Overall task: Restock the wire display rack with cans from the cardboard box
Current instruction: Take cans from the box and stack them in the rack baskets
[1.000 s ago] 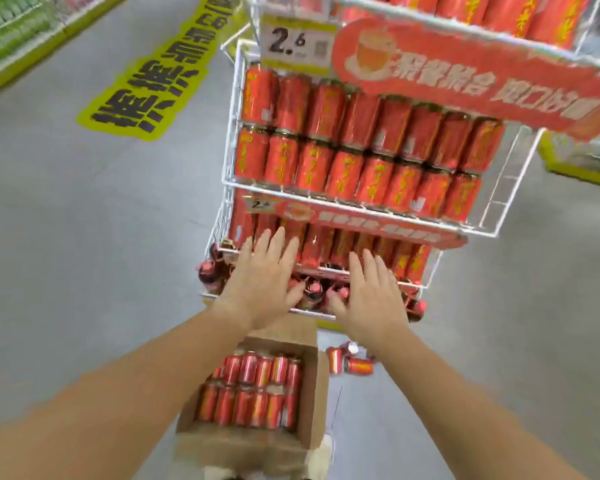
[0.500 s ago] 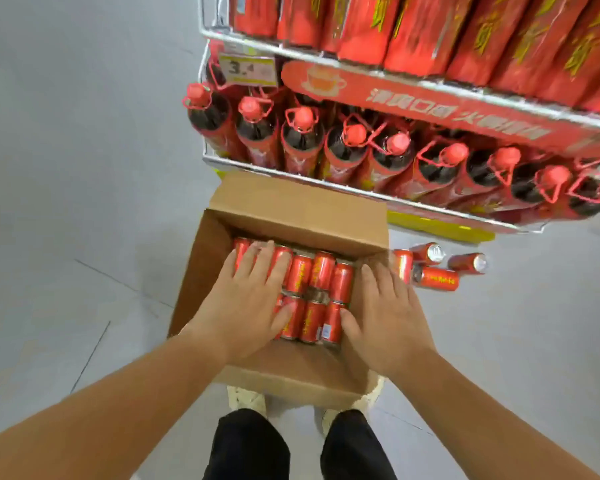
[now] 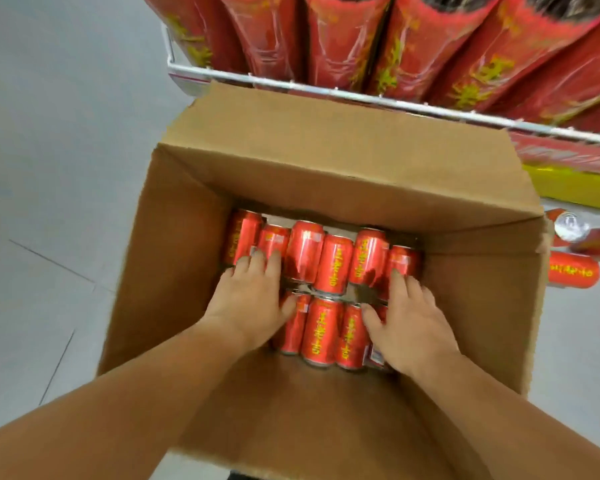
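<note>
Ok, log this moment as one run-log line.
stage: pick from cardboard box | left hand: flat on red cans | right hand: flat on red cans | loose cans on floor beside box

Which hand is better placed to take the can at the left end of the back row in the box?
Left hand: its fingertips rest on that can, while the right hand lies on cans at the opposite end.

grey floor (image 3: 49,168) | cardboard box (image 3: 174,244) standing | loose cans (image 3: 573,273) lying right
</note>
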`<state>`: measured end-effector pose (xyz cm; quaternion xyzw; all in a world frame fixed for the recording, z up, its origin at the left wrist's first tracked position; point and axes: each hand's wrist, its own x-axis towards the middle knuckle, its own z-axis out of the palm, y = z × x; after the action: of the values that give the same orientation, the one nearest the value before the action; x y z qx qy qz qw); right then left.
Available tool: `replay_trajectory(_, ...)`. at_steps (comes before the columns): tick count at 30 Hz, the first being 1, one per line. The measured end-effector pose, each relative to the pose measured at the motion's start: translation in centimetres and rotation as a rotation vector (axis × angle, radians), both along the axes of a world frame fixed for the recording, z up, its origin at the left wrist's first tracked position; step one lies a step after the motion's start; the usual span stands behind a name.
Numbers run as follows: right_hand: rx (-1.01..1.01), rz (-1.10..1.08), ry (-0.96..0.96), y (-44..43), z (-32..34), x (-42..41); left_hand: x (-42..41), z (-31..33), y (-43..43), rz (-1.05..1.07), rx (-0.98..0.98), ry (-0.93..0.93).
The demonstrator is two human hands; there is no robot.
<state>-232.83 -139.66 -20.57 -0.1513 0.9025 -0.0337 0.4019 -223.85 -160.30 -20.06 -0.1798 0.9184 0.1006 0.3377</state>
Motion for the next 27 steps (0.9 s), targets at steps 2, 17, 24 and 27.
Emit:
replay_trajectory(2,-0.016,-0.1,-0.031,-0.9,-2.3,-1.0,-1.6,-2.7,-0.3,0.24,0.058,-0.035)
replay_trajectory(17,0.094,-0.462,0.013,-4.3,-9.4,-7.7,-5.8,-10.3,-1.4,0.346,0.094,0.017)
replay_trajectory(24,0.222,-0.421,-0.163,-5.4,-9.9,-10.0,-7.3,-10.6,-2.1,0.534,0.214,-0.071)
replay_trajectory(27,0.068,-0.659,-0.219,-5.0,-10.3,-9.6,-5.9,-10.4,-1.4,0.624,0.301,0.085)
